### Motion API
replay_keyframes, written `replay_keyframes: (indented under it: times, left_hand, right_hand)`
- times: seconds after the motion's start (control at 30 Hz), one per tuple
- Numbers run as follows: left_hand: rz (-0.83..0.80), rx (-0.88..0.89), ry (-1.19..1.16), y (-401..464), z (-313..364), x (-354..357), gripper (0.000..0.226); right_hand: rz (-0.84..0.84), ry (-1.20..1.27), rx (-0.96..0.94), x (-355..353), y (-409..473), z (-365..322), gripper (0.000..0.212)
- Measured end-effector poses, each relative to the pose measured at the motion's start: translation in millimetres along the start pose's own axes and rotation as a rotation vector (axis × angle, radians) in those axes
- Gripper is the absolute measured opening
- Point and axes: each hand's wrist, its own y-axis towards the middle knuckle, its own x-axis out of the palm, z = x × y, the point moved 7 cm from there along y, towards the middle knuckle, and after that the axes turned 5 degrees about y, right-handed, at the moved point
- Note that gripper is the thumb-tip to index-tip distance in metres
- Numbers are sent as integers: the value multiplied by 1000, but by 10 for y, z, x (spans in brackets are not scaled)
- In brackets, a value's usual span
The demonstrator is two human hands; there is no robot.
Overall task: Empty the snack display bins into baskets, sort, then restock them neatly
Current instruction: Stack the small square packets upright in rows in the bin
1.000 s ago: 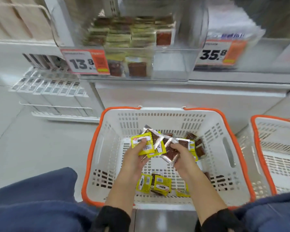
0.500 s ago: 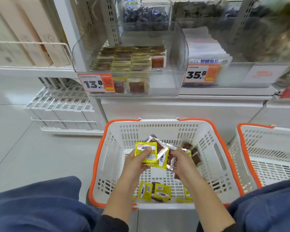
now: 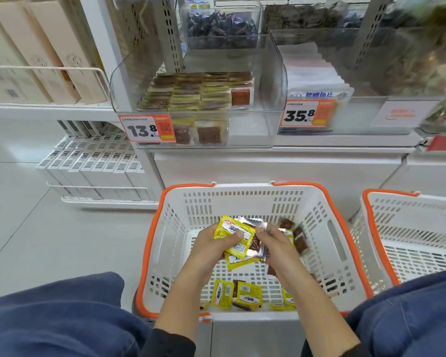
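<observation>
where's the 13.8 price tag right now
In the head view, the 13.8 price tag sits left of centre, on the front lower left corner of the clear snack bin, above the orange-rimmed basket.

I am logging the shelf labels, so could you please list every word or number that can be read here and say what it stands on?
"13.8": orange price tag on the clear snack bin.
"35.8": orange price tag on the neighbouring bin.
Blue characters on the white packets above that tag: blurred, unreadable.
Small print and QR codes on both tags: too small.
Print on the yellow packets held by the left hand and right hand: too blurred.
</observation>
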Motion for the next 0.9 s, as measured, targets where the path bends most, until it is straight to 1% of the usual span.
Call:
replay_keyframes:
  times: [0.07,0.13,0.23,0.3,0.37,0.4,0.47,0.57,0.73,0.8,0.9]
  left_hand:
    - [23,4,1,1,13,-39,17]
    - [108,11,-13,15,14,-148,11]
    - [267,14,-145,19,-11,-318,10]
    - [368,71,-196,-19,28,-369,11]
    - [439,195,-145,-88,143,-347,10]
    - [443,265,-86,-122,219,-300,10]
    - [387,358,46,-151,318,-147,14]
    - [275,383,214,-136,298,58,20]
    - [341,578,499,-232,351,192,38]
    - [310,598,568,-216,335,230,42]
    - [311,693,719,-224,311,292,47]
  right_hand:
    - [45,22,-18,-9,0,-6,19]
    - [141,84,11,-79,3,14,25]
    - [222,124,22,-188,9,14,17]
    - [223,112,42,-195,8,36,20]
    - [198,109,83,-123,-11,82,24]
    - [185,127,104,-67,-25,102,22]
    - [142,187,134,41,-54,123,16]
    - [88,296,102,116,-65,70,12]
    - [46,402,81,147,-88,6,19]
    - [37,411,82,159,-91,22,22]
    - [45,501,116,165,-102,37,25]
